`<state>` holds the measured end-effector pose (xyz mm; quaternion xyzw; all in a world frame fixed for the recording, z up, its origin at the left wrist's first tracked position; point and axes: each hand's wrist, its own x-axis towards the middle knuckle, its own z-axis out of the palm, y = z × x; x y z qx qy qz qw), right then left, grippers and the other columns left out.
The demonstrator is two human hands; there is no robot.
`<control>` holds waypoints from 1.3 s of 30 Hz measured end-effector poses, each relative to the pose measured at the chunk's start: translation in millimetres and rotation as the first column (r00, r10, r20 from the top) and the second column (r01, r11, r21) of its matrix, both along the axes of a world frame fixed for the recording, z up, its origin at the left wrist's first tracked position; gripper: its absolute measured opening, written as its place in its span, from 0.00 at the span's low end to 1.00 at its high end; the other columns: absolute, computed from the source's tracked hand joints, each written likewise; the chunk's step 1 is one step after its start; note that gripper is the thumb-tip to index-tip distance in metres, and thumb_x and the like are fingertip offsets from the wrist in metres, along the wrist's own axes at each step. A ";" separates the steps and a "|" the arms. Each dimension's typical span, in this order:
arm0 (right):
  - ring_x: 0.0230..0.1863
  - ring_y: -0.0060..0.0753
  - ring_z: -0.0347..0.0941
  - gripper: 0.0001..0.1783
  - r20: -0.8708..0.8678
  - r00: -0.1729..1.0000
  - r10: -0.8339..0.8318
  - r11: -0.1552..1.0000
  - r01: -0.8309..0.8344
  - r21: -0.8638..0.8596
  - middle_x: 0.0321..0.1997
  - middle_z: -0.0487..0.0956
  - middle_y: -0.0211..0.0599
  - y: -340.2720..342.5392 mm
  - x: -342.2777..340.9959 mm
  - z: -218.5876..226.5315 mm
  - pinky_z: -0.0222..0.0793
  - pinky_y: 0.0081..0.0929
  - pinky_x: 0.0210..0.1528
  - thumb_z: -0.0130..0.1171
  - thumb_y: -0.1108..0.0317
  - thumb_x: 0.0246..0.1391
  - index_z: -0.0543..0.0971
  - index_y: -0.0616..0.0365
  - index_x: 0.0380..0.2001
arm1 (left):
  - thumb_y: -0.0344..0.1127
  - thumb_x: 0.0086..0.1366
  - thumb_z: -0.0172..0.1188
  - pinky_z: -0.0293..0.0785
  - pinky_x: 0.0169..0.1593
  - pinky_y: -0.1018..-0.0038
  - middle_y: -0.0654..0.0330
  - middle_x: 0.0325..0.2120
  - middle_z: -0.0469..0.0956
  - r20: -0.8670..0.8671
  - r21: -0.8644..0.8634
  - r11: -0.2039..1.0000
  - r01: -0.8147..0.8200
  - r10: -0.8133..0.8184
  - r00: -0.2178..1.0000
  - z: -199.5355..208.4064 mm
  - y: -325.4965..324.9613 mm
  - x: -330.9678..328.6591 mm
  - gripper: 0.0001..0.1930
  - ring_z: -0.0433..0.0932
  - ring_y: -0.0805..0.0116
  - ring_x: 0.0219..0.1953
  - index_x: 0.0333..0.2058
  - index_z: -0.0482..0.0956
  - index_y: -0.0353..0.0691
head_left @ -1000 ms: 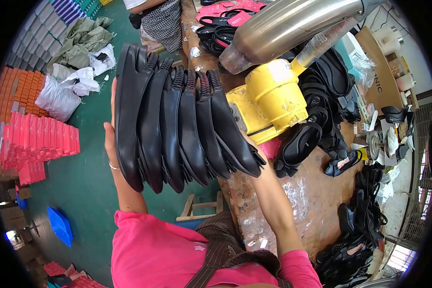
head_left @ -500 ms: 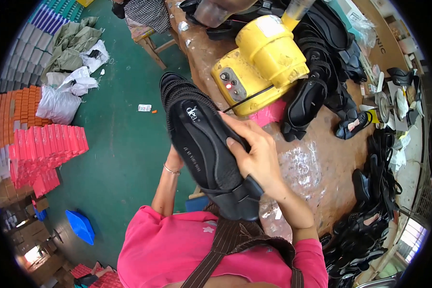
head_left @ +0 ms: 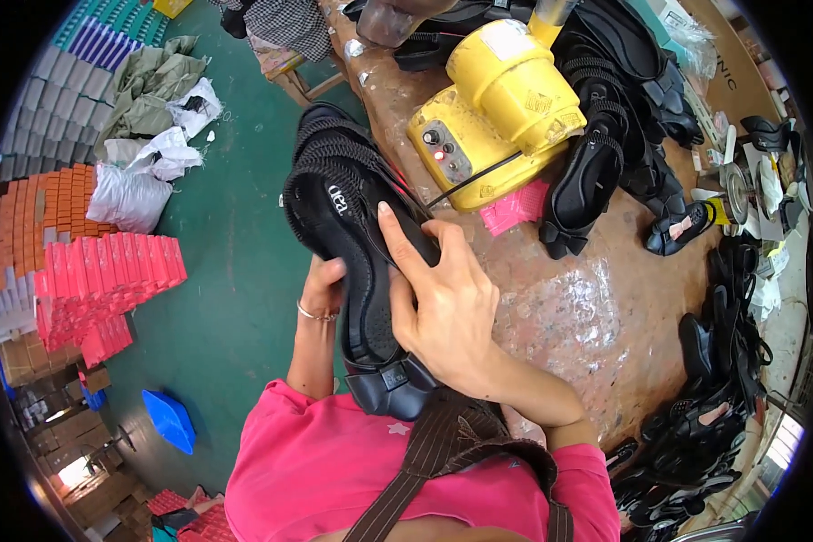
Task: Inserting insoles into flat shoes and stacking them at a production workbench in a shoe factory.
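In front of my chest I hold a pair of black open-toed shoes (head_left: 363,289) together, ribbed straps at the far end and a black bow at the heel end nearest me. My left hand (head_left: 321,285) grips them from the left and below, its thumb on the near shoe's edge and its other fingers hidden. My right hand (head_left: 447,298) is closed around the right side. Its index finger stretches toward the straps, over the second shoe, which is partly covered by the hand.
A yellow machine (head_left: 497,108) with a knobbed panel stands on the worn brown table (head_left: 560,316). More black shoes (head_left: 583,185) lie beyond it and in a heap (head_left: 696,434) at the right. Pink boxes (head_left: 108,280), white sacks (head_left: 131,194) and a blue dustpan-like scoop (head_left: 169,422) are on the green floor.
The shoes have shifted slightly left and turned, and a second shoe now shows behind the first. My right hand has moved left across them; my left thumb has come into view.
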<state>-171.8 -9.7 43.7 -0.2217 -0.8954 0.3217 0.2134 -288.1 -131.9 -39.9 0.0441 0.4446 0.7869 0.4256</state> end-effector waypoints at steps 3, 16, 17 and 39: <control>0.40 0.48 0.78 0.28 0.032 0.998 0.060 0.996 -0.057 -0.074 0.49 0.73 0.56 2.3 9.4 22.0 0.76 0.39 0.40 0.61 0.66 0.56 0.74 0.53 0.62 | 0.43 0.58 0.61 0.67 0.66 0.62 0.49 0.57 0.72 0.252 0.226 0.971 0.076 -0.134 0.958 -0.9 2.4 -1.7 0.36 0.73 0.56 0.58 0.64 0.63 0.37; 0.44 0.26 0.79 0.13 0.037 0.831 -0.556 0.533 0.390 -0.751 0.46 0.83 0.39 91.5 145.8 -111.7 0.77 0.21 0.38 0.55 0.69 0.65 0.81 0.64 0.48 | 0.45 0.60 0.60 0.66 0.65 0.56 0.47 0.58 0.70 0.273 0.408 0.906 0.117 -0.243 0.931 -39.9 59.6 -33.7 0.36 0.71 0.52 0.59 0.65 0.62 0.37; 0.43 0.25 0.79 0.13 0.102 0.796 -0.597 0.514 0.477 -0.713 0.45 0.83 0.37 91.1 164.5 -130.5 0.76 0.21 0.38 0.55 0.69 0.65 0.81 0.64 0.49 | 0.45 0.61 0.59 0.66 0.65 0.56 0.47 0.58 0.69 0.269 0.425 0.898 0.118 -0.250 0.930 -41.0 64.2 -37.2 0.36 0.71 0.51 0.59 0.65 0.62 0.38; 0.26 0.20 0.75 0.12 -0.002 0.698 -0.716 0.508 0.519 -0.687 0.33 0.81 0.38 82.6 215.0 -196.6 0.74 0.17 0.28 0.51 0.77 0.63 0.81 0.68 0.44 | 0.47 0.65 0.57 0.64 0.64 0.46 0.42 0.60 0.65 0.237 0.563 0.790 0.244 -0.437 0.868 -35.3 83.9 -96.3 0.35 0.68 0.44 0.61 0.66 0.60 0.39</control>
